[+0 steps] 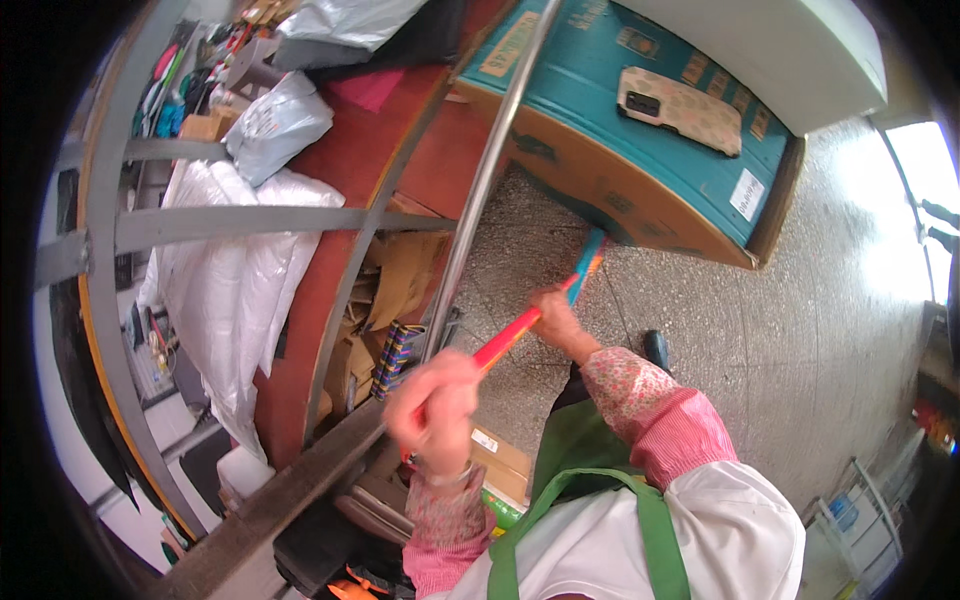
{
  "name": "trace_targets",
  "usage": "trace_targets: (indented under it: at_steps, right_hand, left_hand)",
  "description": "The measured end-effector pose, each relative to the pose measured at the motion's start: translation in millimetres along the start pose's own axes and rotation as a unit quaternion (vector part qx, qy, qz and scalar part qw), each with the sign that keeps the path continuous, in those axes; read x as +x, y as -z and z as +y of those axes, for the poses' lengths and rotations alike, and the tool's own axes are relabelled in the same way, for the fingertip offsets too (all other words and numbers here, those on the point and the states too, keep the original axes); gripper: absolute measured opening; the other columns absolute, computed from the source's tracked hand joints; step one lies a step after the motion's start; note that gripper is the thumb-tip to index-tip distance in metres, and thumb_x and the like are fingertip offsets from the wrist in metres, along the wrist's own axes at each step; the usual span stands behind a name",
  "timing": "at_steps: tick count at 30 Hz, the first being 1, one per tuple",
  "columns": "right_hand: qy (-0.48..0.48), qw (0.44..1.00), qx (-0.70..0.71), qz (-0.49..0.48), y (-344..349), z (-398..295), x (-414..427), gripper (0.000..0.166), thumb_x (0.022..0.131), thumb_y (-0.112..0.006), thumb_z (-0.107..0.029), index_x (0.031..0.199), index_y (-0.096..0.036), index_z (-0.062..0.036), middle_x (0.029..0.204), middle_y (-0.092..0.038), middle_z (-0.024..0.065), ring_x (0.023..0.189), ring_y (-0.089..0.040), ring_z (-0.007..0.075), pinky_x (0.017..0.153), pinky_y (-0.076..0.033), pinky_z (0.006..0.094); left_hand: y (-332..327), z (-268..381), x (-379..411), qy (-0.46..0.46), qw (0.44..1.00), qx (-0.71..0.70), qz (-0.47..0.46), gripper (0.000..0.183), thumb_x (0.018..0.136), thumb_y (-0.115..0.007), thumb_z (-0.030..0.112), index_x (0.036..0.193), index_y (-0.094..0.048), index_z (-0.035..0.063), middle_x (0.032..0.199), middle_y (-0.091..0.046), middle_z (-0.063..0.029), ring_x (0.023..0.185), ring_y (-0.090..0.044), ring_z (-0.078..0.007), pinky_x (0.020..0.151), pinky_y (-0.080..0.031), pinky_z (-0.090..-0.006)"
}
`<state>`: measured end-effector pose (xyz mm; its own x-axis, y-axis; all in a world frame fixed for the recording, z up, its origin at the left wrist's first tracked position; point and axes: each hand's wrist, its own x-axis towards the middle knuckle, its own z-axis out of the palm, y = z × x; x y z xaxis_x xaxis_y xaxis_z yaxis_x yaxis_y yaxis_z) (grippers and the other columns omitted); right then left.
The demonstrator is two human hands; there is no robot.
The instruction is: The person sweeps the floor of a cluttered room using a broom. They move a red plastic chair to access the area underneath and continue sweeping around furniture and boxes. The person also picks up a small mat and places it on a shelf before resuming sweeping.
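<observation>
A long stick handle point(508, 336), red in its upper part and blue with an orange edge lower down, slants across the view. My left hand point(435, 405), slightly blurred, is closed around its upper end. Further down, my right hand point(559, 322) grips it where red gives way to blue. The handle's lower end reaches the near underside of a large teal and brown cardboard box point(577, 82); whatever is at its tip is hidden there. On the box lies a phone in a pale patterned case point(686, 111).
A shiny metal pole point(487, 172) rises left of the handle. Grey metal bars point(247, 220) stand before a red panel point(300, 375) and white plastic packages point(225, 270). Flattened cardboard point(405, 274) sits below. Speckled floor point(697, 300) stretches right, with my dark shoe point(656, 349) on it.
</observation>
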<state>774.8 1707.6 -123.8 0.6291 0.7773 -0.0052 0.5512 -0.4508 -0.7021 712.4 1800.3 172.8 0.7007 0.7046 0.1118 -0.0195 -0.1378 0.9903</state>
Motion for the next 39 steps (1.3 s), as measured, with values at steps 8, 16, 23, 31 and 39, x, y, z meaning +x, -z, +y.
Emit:
trace_targets:
  at_steps: [8,16,23,31,39]
  right_hand:
    - [0.089,0.979,0.138,-0.123,-16,21,41,0.013,0.067,-0.062,-0.02,0.07,-0.057,-0.0081,0.076,-0.057,0.0108,0.076,-0.056,0.0334,0.068,-0.044,0.0431]
    - [-0.006,0.925,-0.19,-0.329,38,177,-162,0.012,0.067,-0.058,-0.021,0.062,-0.058,-0.0105,0.064,-0.059,0.0134,0.062,-0.058,0.0344,0.061,-0.044,0.047]
    - [0.03,0.937,-0.108,-0.332,98,125,-200,0.012,0.069,-0.057,-0.018,0.074,-0.065,-0.0105,0.073,-0.063,0.0123,0.074,-0.061,0.0331,0.071,-0.047,0.045]
    - [0.288,0.891,0.186,-0.296,66,-48,-162,0.011,0.063,-0.063,-0.01,0.067,-0.054,-0.0049,0.072,-0.057,0.0168,0.074,-0.058,0.0345,0.069,-0.046,0.043]
    - [0.343,0.915,0.141,-0.157,-77,-31,-82,0.014,0.058,-0.064,-0.007,0.06,-0.049,-0.0053,0.071,-0.052,0.014,0.073,-0.054,0.033,0.065,-0.046,0.0416]
  left_hand:
    - [-36,-8,-16,0.0,0.997,0.037,0.065,0.011,0.084,-0.043,-0.002,0.08,-0.054,-0.005,0.056,-0.041,-0.0011,0.047,-0.032,-0.0067,0.05,-0.034,-0.0211]
    - [-71,-112,-118,0.259,0.933,-0.201,0.147,0.011,0.083,-0.047,0.0,0.086,-0.056,-0.0036,0.059,-0.044,-0.001,0.053,-0.041,-0.0103,0.062,-0.044,-0.0308]
    - [-76,-42,-217,0.186,0.957,-0.125,0.182,0.01,0.083,-0.044,0.003,0.083,-0.054,-0.0014,0.058,-0.043,-0.0012,0.052,-0.039,-0.0109,0.056,-0.04,-0.0304]
    - [-34,99,-273,-0.096,0.995,-0.011,0.003,0.012,0.075,-0.058,-0.001,0.063,-0.057,0.0002,0.051,-0.052,-0.007,0.046,-0.051,-0.0183,0.05,-0.045,-0.0325]
    - [-30,-58,-278,-0.052,0.937,0.078,0.337,0.011,0.078,-0.054,-0.003,0.087,-0.051,0.0014,0.08,-0.057,-0.0098,0.068,-0.055,-0.0205,0.069,-0.046,-0.0375]
